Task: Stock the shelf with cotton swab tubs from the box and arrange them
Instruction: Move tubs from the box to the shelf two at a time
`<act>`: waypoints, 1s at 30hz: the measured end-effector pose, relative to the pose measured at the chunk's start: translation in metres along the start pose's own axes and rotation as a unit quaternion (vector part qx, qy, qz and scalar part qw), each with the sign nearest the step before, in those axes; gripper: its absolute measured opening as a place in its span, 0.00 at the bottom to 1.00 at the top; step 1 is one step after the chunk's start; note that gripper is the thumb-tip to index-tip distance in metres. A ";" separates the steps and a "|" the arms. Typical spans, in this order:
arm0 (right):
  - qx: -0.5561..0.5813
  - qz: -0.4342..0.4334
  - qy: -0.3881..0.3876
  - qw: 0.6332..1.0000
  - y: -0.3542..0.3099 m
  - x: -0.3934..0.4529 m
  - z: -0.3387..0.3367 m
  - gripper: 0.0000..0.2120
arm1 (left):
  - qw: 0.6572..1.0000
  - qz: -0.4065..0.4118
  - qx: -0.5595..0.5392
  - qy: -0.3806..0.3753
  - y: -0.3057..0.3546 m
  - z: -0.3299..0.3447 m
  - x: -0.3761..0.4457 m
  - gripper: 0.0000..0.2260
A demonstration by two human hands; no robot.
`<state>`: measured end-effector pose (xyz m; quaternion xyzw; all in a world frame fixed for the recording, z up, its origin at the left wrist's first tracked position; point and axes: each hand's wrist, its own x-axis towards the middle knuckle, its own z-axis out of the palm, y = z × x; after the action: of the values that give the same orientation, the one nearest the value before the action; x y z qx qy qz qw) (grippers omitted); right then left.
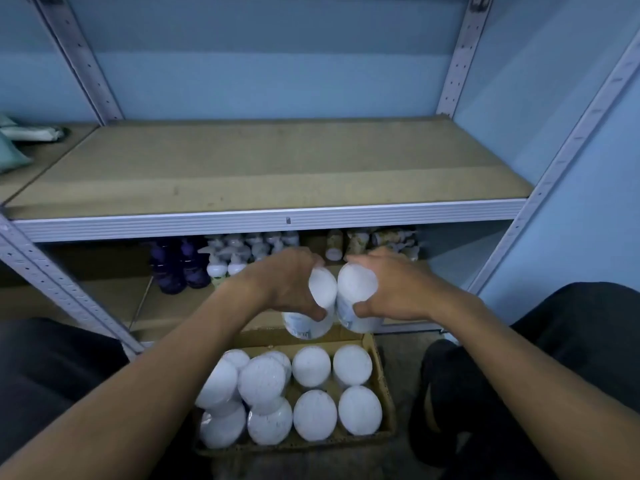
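A cardboard box [382, 386] on the floor holds several white-lidded cotton swab tubs [313, 415]; those on its left side lie piled and tilted. Above the box's far end, my left hand [284, 282] grips one tub [320, 289] by its lid. My right hand [394, 287] grips a second tub [356, 282] the same way. The two lifted tubs touch side by side, below the front rail of a bare brown shelf board [263, 168].
Grey metal uprights [568, 140] frame the shelf. The lower shelf holds purple bottles [173, 268], white pump bottles [225, 261] and small jars [334, 245]. Pale packets [20, 140] lie on the neighbouring shelf at far left. My dark-clothed knees flank the box.
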<state>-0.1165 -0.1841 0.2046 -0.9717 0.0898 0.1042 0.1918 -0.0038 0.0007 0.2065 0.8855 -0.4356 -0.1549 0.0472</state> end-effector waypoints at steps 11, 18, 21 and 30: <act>-0.022 -0.045 0.138 0.989 -0.032 -0.027 -0.138 0.37 | 0.994 0.023 0.067 0.089 0.036 -0.148 -0.010 0.34; -0.042 -0.027 0.159 0.986 -0.034 -0.002 -0.187 0.36 | 0.991 0.027 0.081 0.104 0.039 -0.201 0.026 0.35; -0.049 -0.009 0.159 0.986 -0.032 0.008 -0.194 0.29 | 0.992 0.025 0.080 0.099 0.038 -0.208 0.046 0.35; -0.037 0.038 0.134 0.990 -0.007 0.047 -0.187 0.36 | 0.995 0.022 0.067 0.072 0.031 -0.196 0.096 0.36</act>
<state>-0.0383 -0.2577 0.3649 -0.9793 0.1474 -0.0165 0.1380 0.0894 -0.1043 0.3764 0.8855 -0.4601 -0.0602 0.0219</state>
